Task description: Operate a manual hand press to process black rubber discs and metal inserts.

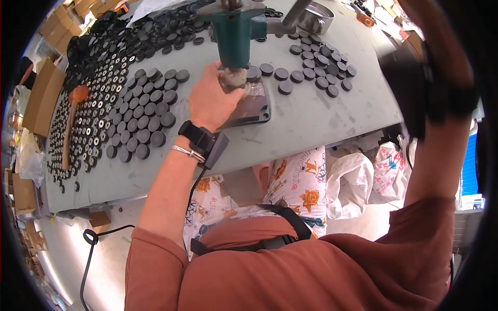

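Observation:
My left hand (211, 98) is at the green hand press (232, 41), thumb and fingers curled around the spot under its ram. A translucent whitish piece (235, 78) shows there between thumb and fingers; what the fingers grip is hidden. Under it lies the press's dark base plate (254, 109). My right arm is raised at the far right, with a blurred black device at the wrist. Motion smears my right hand (434, 33) near the upper rim, so its fingers are unreadable. A metal lever (295, 14) slants up from the press.
Black round caps (142, 111) cover the table left of the press; more caps (321, 62) lie right of it. Further left are rows of small ringed parts (93, 114) and an orange-headed mallet (78, 96). A steel pot (315, 19) stands behind. White sacks (348, 181) lie below the table edge.

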{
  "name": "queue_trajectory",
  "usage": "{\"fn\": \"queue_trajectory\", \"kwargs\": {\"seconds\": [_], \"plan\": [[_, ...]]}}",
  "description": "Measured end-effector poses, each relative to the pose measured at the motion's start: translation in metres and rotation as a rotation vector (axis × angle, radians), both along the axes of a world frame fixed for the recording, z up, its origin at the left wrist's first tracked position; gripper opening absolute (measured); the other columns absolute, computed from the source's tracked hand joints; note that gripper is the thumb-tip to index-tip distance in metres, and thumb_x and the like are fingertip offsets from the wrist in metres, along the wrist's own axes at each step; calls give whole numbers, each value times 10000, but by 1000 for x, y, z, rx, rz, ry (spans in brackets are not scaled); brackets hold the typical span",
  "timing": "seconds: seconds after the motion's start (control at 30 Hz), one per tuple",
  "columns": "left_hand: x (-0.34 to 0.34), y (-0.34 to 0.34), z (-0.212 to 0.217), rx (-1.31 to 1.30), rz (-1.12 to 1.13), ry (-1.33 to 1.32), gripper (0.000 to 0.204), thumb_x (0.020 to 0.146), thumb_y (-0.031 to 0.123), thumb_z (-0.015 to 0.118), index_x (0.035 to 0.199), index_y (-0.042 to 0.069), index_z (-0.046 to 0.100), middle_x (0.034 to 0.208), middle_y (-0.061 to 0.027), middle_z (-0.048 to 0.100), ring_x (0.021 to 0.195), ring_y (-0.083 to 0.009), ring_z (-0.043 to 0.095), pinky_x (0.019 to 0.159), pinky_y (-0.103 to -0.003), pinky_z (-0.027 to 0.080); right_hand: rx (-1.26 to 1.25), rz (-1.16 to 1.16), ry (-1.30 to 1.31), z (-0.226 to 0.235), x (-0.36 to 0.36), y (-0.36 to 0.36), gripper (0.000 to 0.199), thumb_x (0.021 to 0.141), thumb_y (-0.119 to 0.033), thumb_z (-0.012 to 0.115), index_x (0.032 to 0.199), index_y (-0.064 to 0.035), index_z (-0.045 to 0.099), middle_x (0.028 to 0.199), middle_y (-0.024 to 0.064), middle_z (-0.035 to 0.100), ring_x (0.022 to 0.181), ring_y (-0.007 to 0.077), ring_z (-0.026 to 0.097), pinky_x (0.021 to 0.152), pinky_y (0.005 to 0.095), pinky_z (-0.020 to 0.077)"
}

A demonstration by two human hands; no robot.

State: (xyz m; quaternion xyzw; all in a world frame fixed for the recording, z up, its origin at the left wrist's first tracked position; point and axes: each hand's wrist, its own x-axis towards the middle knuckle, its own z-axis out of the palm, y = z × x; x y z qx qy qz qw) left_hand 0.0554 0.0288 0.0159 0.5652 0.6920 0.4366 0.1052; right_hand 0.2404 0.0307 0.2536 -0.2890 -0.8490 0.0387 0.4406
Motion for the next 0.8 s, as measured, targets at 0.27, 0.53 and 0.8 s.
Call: {"fn": "queue_trajectory", "kwargs": {"seconds": [0.27,0.53,0.8], "plan": [[-25,-30,-4,30,-33,-119,681,693,92,735,1288,-34,428,1093,-100,622,863,-140,568,755,-271,487,-325,-19,-215,-76,32,-61,75,817,18,519,809,-18,454,587,-36,467,479,16,421,433,214,319],[-61,-41,1,-38,114,-18,614,707,95,739,1247,-27,474,1081,-101,629,854,-135,579,739,-264,490,-112,-18,-77,-159,36,-64,211,681,35,621,845,-27,504,672,102,450,494,241,461,424,340,392],[-88,-10,8,-231,229,436,439,763,271,686,1120,31,601,1044,-136,633,952,-264,603,811,-385,488,-212,14,-112,-137,44,-64,205,712,19,648,859,-10,508,701,95,503,484,200,494,425,325,411]]}}
